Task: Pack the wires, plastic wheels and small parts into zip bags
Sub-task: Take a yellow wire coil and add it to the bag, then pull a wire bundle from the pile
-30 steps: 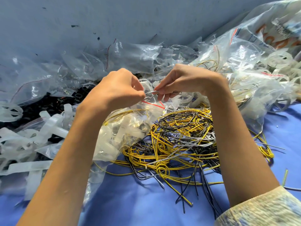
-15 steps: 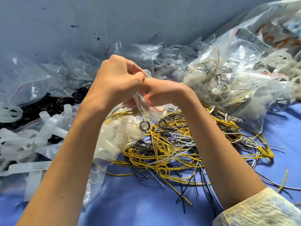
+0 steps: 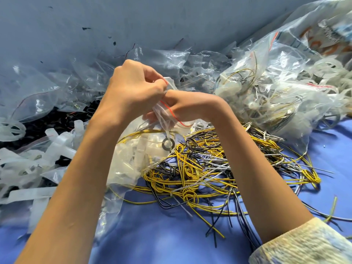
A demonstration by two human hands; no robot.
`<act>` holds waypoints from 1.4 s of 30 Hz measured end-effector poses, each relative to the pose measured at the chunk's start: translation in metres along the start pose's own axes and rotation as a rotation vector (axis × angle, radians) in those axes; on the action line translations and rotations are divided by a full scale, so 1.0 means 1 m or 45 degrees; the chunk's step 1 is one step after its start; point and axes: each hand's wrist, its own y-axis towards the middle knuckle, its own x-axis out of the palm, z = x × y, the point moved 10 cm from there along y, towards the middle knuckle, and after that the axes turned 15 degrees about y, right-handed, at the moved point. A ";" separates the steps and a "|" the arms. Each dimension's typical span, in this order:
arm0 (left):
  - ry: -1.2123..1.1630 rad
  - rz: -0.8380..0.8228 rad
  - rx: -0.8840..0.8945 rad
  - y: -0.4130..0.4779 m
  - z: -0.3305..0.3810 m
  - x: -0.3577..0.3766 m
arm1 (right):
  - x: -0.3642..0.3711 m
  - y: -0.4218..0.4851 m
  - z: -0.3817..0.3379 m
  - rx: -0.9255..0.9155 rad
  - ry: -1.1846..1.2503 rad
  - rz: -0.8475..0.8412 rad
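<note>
A clear zip bag [image 3: 133,155] with a red seal line hangs between my hands at the centre of the view. It holds white plastic parts, a yellow wire and a dark ring. My left hand [image 3: 133,90] pinches the top edge of the bag's mouth. My right hand [image 3: 188,105] reaches into the mouth with its fingers hidden behind the plastic. Under the bag lies a tangle of yellow, black and white wires [image 3: 219,168] on the blue cloth [image 3: 171,235].
Filled zip bags [image 3: 276,96] with wires and white wheels are heaped at the right. Loose white plastic pieces [image 3: 38,164] and black parts [image 3: 38,122] lie at the left. Empty clear bags [image 3: 162,61] are piled along the grey wall [image 3: 133,20].
My hands came together and rose. The right hand, which pinched a small metal part a second ago, has gone into the bag's mouth, and the left hand has lifted the bag's edge.
</note>
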 end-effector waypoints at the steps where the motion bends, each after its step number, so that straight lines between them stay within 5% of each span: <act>1: 0.000 0.007 -0.005 0.001 -0.001 0.000 | -0.004 -0.002 0.002 0.020 -0.029 -0.002; 7: -0.029 0.004 -0.001 0.001 -0.004 0.000 | -0.029 -0.024 0.013 0.139 0.137 0.031; 20: 0.008 -0.005 0.022 0.001 -0.001 0.003 | -0.011 -0.009 0.003 0.082 -0.240 -0.002; 25: -0.004 0.001 -0.016 0.002 -0.009 0.001 | -0.033 -0.021 0.012 0.122 -0.117 0.053; 35: 0.078 0.023 -0.055 -0.001 -0.009 -0.001 | -0.052 -0.029 0.077 0.557 -0.138 0.136; 42: 0.095 0.038 -0.079 -0.002 -0.010 -0.007 | -0.024 -0.033 0.104 0.706 -0.367 -0.211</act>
